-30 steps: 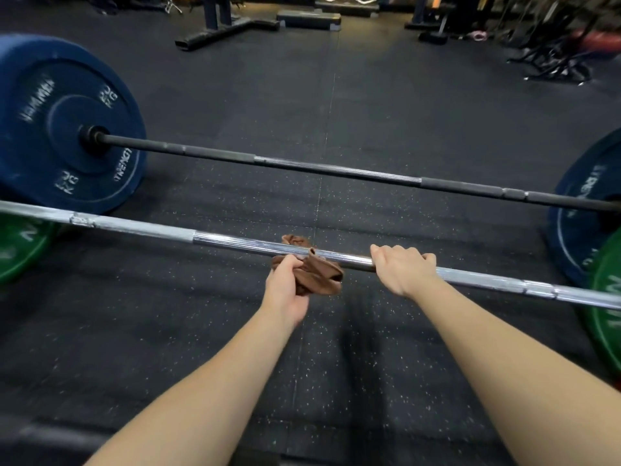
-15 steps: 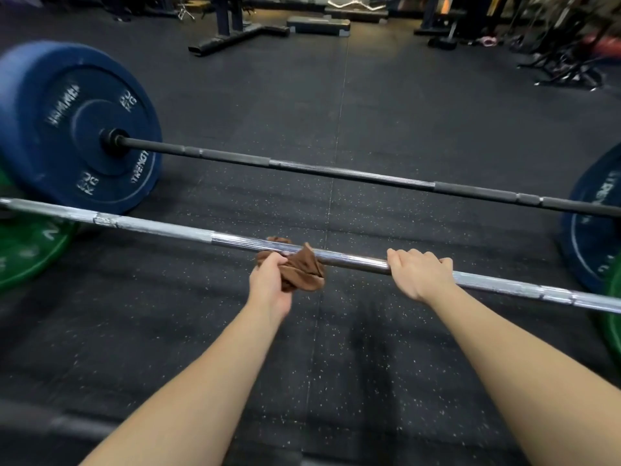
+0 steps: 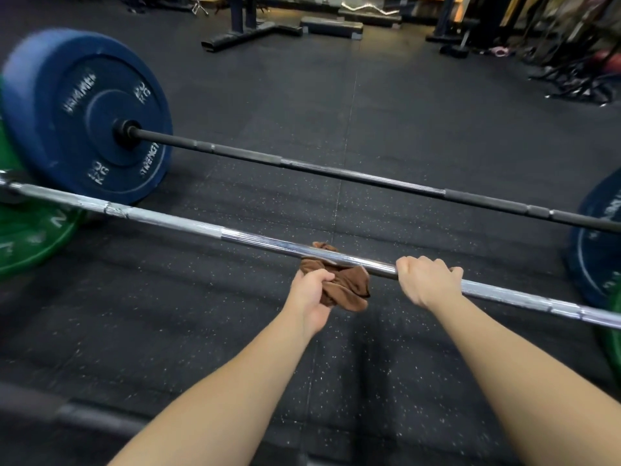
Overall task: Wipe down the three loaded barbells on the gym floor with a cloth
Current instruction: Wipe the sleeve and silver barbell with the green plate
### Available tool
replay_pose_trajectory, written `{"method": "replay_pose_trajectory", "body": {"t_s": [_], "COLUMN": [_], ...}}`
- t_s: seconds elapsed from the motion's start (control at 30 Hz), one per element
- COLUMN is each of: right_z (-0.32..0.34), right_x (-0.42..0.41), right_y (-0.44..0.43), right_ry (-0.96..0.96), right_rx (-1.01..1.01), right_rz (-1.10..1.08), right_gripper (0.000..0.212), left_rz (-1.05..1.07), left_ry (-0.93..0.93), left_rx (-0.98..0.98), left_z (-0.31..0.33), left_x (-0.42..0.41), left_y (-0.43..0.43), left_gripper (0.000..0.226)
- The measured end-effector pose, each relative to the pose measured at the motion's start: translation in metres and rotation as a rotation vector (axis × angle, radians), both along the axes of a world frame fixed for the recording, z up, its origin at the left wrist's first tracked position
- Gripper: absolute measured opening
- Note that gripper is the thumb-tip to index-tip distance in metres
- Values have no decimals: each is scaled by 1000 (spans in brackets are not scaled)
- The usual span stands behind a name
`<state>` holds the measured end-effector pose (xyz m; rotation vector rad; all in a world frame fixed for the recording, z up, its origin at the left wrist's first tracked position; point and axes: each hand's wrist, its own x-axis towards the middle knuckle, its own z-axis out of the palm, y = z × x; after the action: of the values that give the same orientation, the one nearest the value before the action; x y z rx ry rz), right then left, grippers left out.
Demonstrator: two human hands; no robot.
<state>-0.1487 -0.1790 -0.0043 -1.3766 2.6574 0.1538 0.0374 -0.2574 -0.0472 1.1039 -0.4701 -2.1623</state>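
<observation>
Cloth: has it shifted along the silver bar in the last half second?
Yes. The cloth, gripped by the left hand, slid right along the silver bar: it was left of the floor seam, now straddles it, nearer the right hand.

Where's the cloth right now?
Head view, centre: the cloth is looped round the silver bar, gripped by the left hand, just left of the right hand that holds the same bar.

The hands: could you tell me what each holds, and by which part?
The left hand grips the brown cloth by its bunched left side; the right hand grips the chrome barbell mid-shaft.
</observation>
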Motion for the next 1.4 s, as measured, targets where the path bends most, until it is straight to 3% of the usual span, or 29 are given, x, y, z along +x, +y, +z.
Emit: {"method": "replay_pose_trajectory", "body": {"t_s": [0.23,0.57,0.77,0.9,1.0,1.07,1.2,1.4], "right_z": [0,-1,-11,-5,6,2,-11,-5], "right_x": [0,4,18,34,81,118,148,149], "right_y": [0,1,7,-7,-48,-84,-122,-112], "right_ry": [26,70,211,102,-41,-72,27,129], "right_rx": [26,60,-55,-194,-228,-175,-131,-98], "right_rz": [32,27,-2,-58,115,270,220,301], "right_gripper": [27,22,15,10,33,37,58,44], "left_rz": [248,40,184,299,274,227,187,429], "left_ry": [-31,-46,-29,-16,-29,-32,-48,-43], "left_rx": [67,31,-4,-7,-19,-42,-64,-26], "left_z": [-2,9,5,-3,-9,-8,-11,-20], "left_x": [58,6,48,95,100,94,97,167], "left_y": [-48,2,-33,-72,-72,-65,-68,-124], "left_gripper": [43,36,35,33,33,33,35,52]}}
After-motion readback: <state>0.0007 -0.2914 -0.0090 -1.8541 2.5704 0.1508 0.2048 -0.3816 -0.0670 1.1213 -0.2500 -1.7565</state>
